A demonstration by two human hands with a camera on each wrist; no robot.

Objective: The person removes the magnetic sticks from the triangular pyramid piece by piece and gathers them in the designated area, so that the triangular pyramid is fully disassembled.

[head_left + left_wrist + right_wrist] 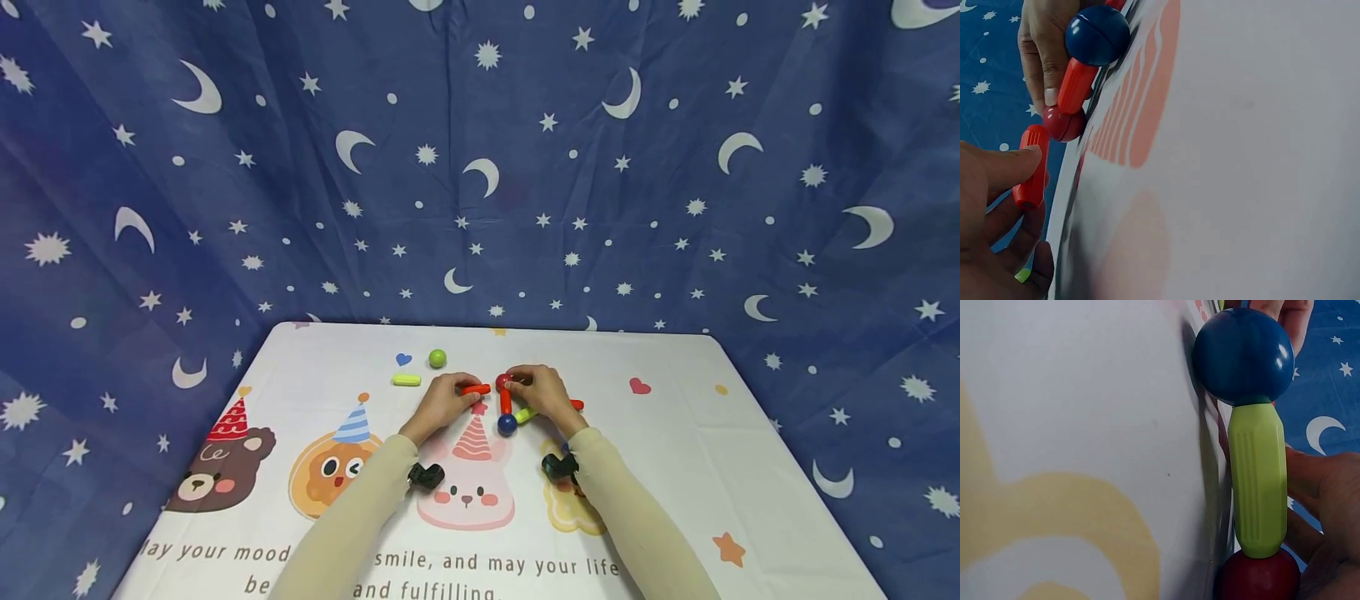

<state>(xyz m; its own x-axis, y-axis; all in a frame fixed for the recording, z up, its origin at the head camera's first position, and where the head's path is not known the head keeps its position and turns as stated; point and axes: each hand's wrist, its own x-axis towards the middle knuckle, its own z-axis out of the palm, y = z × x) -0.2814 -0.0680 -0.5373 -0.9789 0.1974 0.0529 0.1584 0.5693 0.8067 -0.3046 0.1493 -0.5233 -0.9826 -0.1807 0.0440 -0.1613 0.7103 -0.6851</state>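
Note:
Between thumb and fingers my left hand (442,406) pinches a loose red stick (1031,170). One end of that stick points at a red ball (1063,125), close beside it. My right hand (542,392) holds this red ball, its fingertips on it. A second red stick (506,402) joins the red ball to a blue ball (507,424). From the blue ball a yellow-green stick (1259,481) runs to a dark red ball (1260,578), which my right hand hides in the head view. Another red stick (577,404) sticks out to the right of my right hand.
A loose green ball (437,358) and a loose yellow-green stick (407,380) lie left of my left hand. The table (675,467) has a white printed cover. A blue curtain (480,167) with moons and stars hangs behind it and along the sides.

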